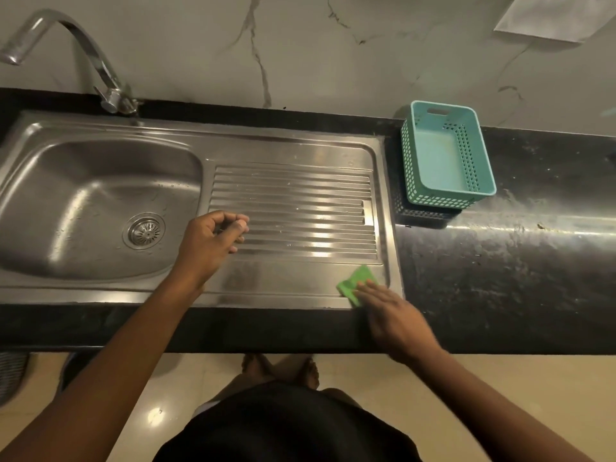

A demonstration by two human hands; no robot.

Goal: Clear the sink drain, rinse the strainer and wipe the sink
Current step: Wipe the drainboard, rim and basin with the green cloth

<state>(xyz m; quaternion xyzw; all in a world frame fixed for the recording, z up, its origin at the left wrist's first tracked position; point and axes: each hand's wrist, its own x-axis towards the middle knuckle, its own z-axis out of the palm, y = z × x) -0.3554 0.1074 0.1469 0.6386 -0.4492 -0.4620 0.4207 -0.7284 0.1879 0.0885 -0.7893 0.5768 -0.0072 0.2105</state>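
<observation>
A stainless steel sink [100,155] fills the left of the counter, with a ribbed drainboard [293,208] on its right. The round metal strainer [144,231] sits in the drain at the basin's bottom. My left hand [208,243] hovers over the drainboard's left edge with fingers loosely curled and nothing in it. My right hand [393,320] lies flat with straight fingers, pressing a green cloth [355,283] onto the drainboard's near right corner.
A chrome tap [83,45] arches over the basin from the back left. A teal perforated basket [446,155] stands on the black stone counter [500,278] to the right of the sink, on top of a dark basket. A marble wall rises behind.
</observation>
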